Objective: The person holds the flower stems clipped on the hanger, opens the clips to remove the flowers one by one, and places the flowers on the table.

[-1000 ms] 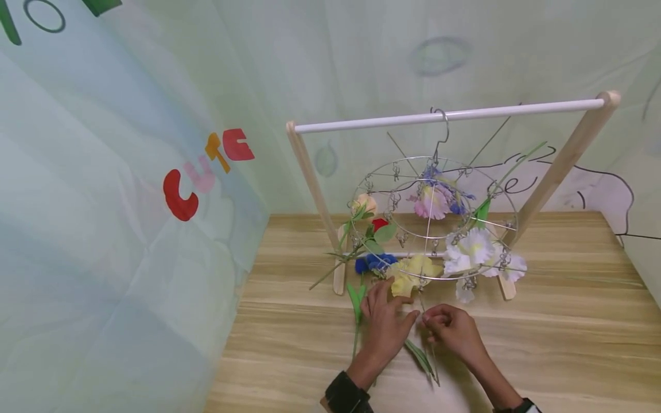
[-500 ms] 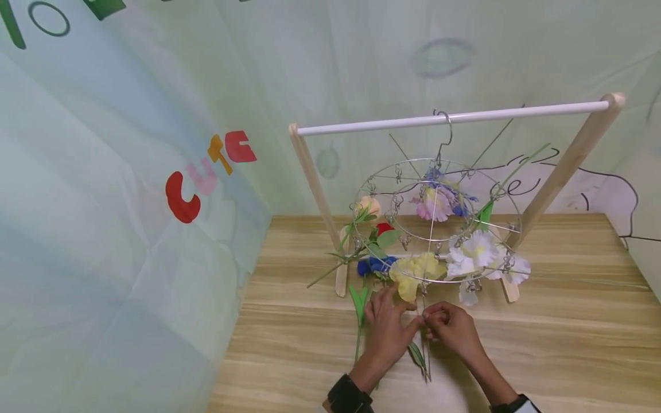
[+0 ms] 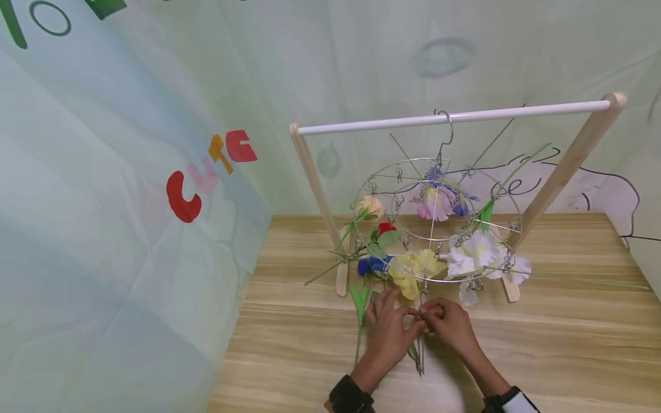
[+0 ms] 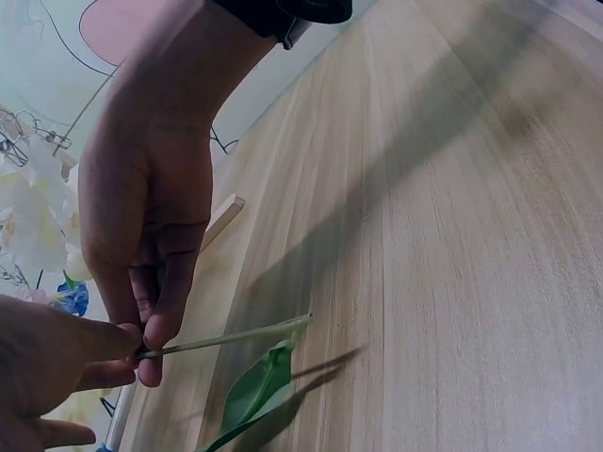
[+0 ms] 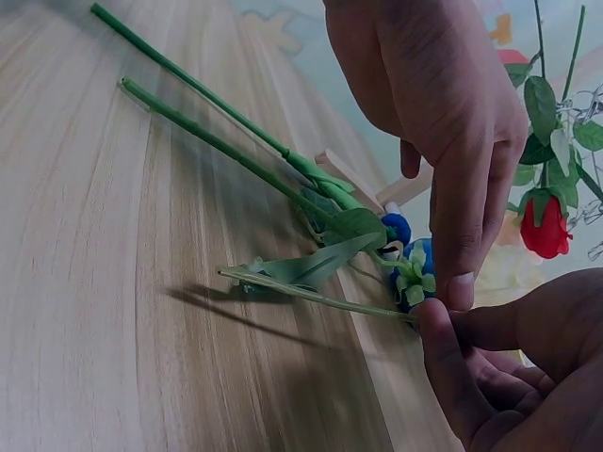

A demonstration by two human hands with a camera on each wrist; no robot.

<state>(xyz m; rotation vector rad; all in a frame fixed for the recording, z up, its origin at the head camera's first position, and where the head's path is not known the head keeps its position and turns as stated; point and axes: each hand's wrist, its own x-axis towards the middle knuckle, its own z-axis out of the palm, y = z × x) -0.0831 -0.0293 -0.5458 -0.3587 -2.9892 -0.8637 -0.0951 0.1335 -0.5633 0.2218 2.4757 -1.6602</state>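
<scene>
Below the front of a round wire clip hanger point(image 3: 431, 279), my right hand point(image 3: 454, 327) pinches a thin green flower stem point(image 5: 330, 299) between thumb and forefinger. My left hand point(image 3: 389, 330) meets it there, thumb and forefinger closing on the same stem near its upper part. The stem's lower end slants toward me, with a long green leaf point(image 4: 259, 391) beside it, over the tabletop. Right above both hands, a ruffled yellow flower point(image 3: 415, 269) sits at the hanger's front rim, close to a metal clip point(image 3: 425, 288). The fingers hide where the stem runs upward.
The hanger hooks over a white rod point(image 3: 361, 123) on a wooden stand. White flowers point(image 3: 472, 252), a pink flower point(image 3: 434, 203) and a red rose point(image 5: 545, 226) are around its rings. Blue flowers point(image 3: 374, 264) and green stems point(image 5: 217, 141) lie left on the wooden table point(image 3: 568, 344).
My left thumb and forefinger have closed in on the stem beside my right fingertips. The right hand has shifted slightly left and up, and the stem's lower end has swung left.
</scene>
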